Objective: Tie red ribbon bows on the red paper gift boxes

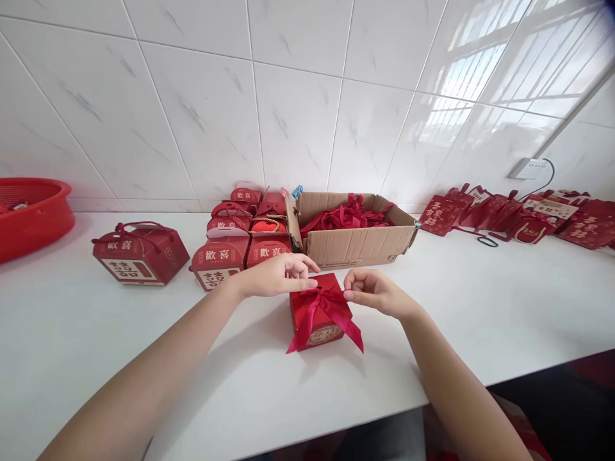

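A small red gift box [308, 326] stands on the white table in front of me, a round pale design on its near side. Across its top a crimson satin ribbon [321, 301] is tied in a bow, and two slanted tails hang over the near face. My left hand [283, 276] is at the left of the bow, thumb against the ribbon by the knot; its index finger is lifted and its grip is partly hidden. On the right side, my right hand [375, 292] pinches the bow's right loop between thumb and curled fingers.
Behind the gift box is an open cardboard carton [360, 246] full of red ribbons. Several red handled boxes [218, 256] cluster left of it, with one box [139, 253] apart. A red plastic basket [36, 221] sits far left; red bags [442, 214] lie at right.
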The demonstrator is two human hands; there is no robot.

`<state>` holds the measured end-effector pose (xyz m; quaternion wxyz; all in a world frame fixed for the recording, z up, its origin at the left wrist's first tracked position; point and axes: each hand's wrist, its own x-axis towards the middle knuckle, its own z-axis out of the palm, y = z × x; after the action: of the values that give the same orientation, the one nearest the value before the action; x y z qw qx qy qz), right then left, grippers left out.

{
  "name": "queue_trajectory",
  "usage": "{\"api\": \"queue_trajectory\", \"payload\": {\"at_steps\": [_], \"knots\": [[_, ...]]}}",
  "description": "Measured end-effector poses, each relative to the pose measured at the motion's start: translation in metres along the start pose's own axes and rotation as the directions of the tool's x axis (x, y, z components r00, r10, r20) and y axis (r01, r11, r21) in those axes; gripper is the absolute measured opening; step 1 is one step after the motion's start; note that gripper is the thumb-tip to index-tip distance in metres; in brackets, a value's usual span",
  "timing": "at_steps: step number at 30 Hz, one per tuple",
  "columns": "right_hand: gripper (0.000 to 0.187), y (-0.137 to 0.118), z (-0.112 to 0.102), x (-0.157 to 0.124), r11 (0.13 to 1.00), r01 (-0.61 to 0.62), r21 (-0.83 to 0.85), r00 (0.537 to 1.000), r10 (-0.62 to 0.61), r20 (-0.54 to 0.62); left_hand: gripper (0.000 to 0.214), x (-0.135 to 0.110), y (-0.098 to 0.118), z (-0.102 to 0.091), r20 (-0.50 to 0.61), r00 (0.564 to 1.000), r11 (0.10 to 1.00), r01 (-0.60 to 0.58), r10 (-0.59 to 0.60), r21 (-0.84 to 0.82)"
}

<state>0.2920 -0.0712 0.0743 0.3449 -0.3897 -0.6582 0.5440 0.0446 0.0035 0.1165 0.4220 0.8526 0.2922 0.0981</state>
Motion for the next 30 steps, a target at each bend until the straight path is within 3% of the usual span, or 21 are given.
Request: {"api": "queue_trajectory", "payload": {"at_steps": [7,13,21,27,30], "knots": [[0.034,-0.001,0.005,0.004,1.000,-0.018,0.014,0.998,0.017,0.063,0.030,0.000,-0.003,-0.001,0.069,0.997,0.997,-0.043,0.047,-0.061],[0.034,-0.003,0.003,0.003,0.999,-0.012,0.031,0.993,0.008,0.117,0.039,-0.003,0.003,-0.005,0.112,0.993,0.999,-0.047,0.050,-0.025],[0.045,-0.002,0.013,0.007,0.999,0.038,-0.002,0.986,-0.037,-0.165,0.048,0.000,0.009,0.008,-0.019,1.000,0.998,0.021,-0.022,-0.052],[0.053,-0.004,0.031,0.008,0.995,-0.052,-0.087,0.884,0.006,-0.467,0.046,-0.005,0.019,0.016,-0.083,0.992,0.995,0.100,-0.098,0.023],[0.055,-0.003,0.035,0.009,0.979,-0.112,-0.171,0.854,0.007,-0.520,0.046,-0.006,0.021,0.017,-0.088,0.992,0.994,0.101,-0.096,0.049]]}}
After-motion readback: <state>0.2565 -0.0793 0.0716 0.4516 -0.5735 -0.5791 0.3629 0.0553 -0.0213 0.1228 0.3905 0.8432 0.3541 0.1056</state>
